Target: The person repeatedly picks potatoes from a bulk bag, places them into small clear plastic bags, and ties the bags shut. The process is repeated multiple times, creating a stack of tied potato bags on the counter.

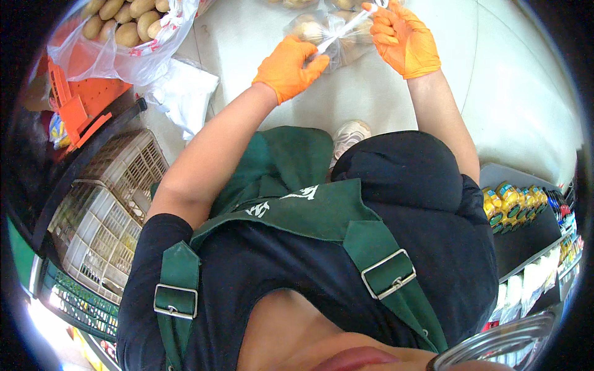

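Far left, a big sack of potatoes sits idle. Left hand, orange-gloved, pinches the twisted neck of the clear potato bag on the pale floor; right hand grips its top. Thin film, probably heavy: hold the neck.

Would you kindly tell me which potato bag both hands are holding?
The small clear bag between the left hand and right hand; the big bag lies untouched at left.
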Demonstrator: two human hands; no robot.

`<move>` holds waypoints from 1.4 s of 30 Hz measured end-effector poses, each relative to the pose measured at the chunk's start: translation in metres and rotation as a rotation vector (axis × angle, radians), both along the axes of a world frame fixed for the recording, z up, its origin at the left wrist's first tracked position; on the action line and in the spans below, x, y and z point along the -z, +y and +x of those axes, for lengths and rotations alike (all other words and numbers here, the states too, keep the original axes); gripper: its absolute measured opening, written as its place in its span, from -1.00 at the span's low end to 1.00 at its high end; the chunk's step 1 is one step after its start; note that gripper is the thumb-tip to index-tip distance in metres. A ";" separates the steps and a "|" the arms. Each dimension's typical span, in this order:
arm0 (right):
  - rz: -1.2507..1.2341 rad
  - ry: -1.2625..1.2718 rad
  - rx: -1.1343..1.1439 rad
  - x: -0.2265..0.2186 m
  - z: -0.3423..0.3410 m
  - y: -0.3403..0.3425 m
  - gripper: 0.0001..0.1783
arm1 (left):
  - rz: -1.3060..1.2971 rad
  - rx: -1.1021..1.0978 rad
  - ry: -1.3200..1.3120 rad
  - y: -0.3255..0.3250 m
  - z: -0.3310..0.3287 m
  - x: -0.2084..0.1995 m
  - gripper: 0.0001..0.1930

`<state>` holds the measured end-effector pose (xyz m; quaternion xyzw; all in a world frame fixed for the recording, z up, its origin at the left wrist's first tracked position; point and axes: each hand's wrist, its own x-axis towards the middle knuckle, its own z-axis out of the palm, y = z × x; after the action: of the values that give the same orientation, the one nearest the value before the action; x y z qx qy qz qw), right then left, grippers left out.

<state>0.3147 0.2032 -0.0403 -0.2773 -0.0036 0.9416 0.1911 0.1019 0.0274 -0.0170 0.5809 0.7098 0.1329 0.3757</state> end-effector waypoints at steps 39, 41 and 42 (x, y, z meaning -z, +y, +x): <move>1.516 -0.377 -0.941 -0.032 -0.019 -0.027 -0.31 | -0.107 -0.960 -0.725 -0.007 -0.035 0.014 -0.22; 1.517 -0.285 -1.032 -0.012 -0.030 -0.055 -0.33 | -0.065 -0.984 -0.805 0.007 -0.016 0.003 -0.17; 1.425 -0.355 -0.981 -0.005 -0.033 -0.061 -0.34 | -0.031 -0.973 -0.900 0.011 -0.008 -0.001 -0.16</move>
<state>0.2817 0.1420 -0.0355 -0.2015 -0.7380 0.6344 -0.1106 0.0936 0.0385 -0.0163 0.0763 0.6667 0.5071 0.5409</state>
